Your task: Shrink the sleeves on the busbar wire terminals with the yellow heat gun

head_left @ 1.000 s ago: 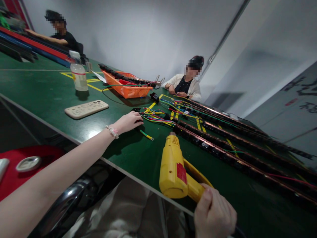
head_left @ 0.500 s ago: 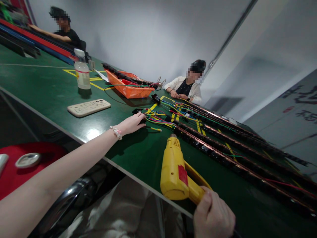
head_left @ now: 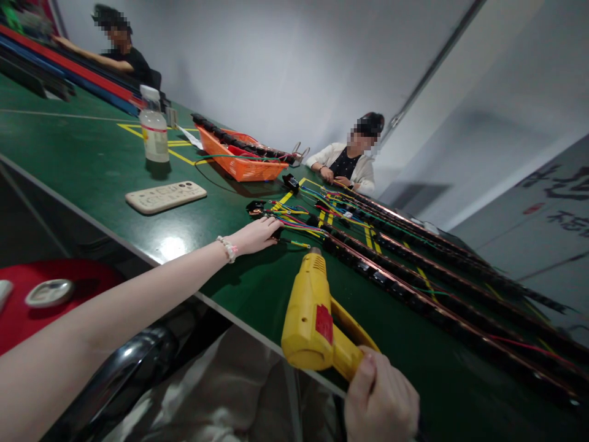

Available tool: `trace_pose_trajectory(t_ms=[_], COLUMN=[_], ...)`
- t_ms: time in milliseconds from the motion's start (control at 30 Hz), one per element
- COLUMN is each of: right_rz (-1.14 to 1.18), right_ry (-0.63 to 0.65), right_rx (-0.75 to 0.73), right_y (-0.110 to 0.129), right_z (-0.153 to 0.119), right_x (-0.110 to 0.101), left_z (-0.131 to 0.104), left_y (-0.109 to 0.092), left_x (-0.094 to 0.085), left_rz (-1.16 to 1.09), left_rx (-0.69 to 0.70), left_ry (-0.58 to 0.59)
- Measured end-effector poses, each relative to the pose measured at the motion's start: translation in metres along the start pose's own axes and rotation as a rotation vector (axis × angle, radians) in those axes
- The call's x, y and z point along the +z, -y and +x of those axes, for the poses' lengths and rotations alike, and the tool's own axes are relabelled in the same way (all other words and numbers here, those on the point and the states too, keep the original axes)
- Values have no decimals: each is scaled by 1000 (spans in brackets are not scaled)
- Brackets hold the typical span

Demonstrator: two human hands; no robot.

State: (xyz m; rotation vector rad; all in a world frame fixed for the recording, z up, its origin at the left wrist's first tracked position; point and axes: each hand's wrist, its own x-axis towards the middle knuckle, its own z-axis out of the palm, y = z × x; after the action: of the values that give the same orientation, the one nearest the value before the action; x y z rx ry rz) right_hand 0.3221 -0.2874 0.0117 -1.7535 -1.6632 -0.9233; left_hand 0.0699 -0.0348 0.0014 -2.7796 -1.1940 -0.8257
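Observation:
My right hand (head_left: pixel 384 393) is closed round the handle of a yellow heat gun (head_left: pixel 307 319). The gun's metal nozzle points up toward the wires. Over the near end of the bundle of coloured wires (head_left: pixel 301 226) lies my left hand (head_left: pixel 257 236), its fingers closed on them. A yellow-green wire (head_left: pixel 299 244) with a ring terminal sticks out past its thumb, close to the nozzle. Just beyond the fingers is a black part (head_left: pixel 256 209). The wires run into a long dark harness with a copper-coloured strip (head_left: pixel 381 276).
Several similar harnesses (head_left: pixel 460 264) stretch along the green table (head_left: pixel 221 202) to the right. An orange basket (head_left: pixel 243 169), a bottle (head_left: pixel 155 135) and a phone in a beige case (head_left: pixel 165 197) stand or lie farther left. Two co-workers (head_left: pixel 346 162) sit across the table.
My left hand has slid right along the wires, away from the black part. The heat gun has shifted left, so its nozzle is nearer the ring terminal.

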Motion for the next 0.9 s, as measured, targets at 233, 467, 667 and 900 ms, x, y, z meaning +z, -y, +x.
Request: trace_pose_trajectory(t_ms=[233, 467, 667, 900], right_rz=[179, 259, 274, 223], right_ry=[7, -5, -9, 40], right_rx=[-13, -33, -21, -15], right_y=[33, 38, 28, 4], right_z=[4, 5, 6, 4], right_x=[7, 13, 13, 11], left_z=[-1, -1, -3, -2], left_y=[6, 13, 16, 12], left_x=[0, 2, 3, -2], left_rz=[-148, -282, -286, -143], left_rx=[23, 17, 19, -21], left_ry=[-7, 7, -8, -3])
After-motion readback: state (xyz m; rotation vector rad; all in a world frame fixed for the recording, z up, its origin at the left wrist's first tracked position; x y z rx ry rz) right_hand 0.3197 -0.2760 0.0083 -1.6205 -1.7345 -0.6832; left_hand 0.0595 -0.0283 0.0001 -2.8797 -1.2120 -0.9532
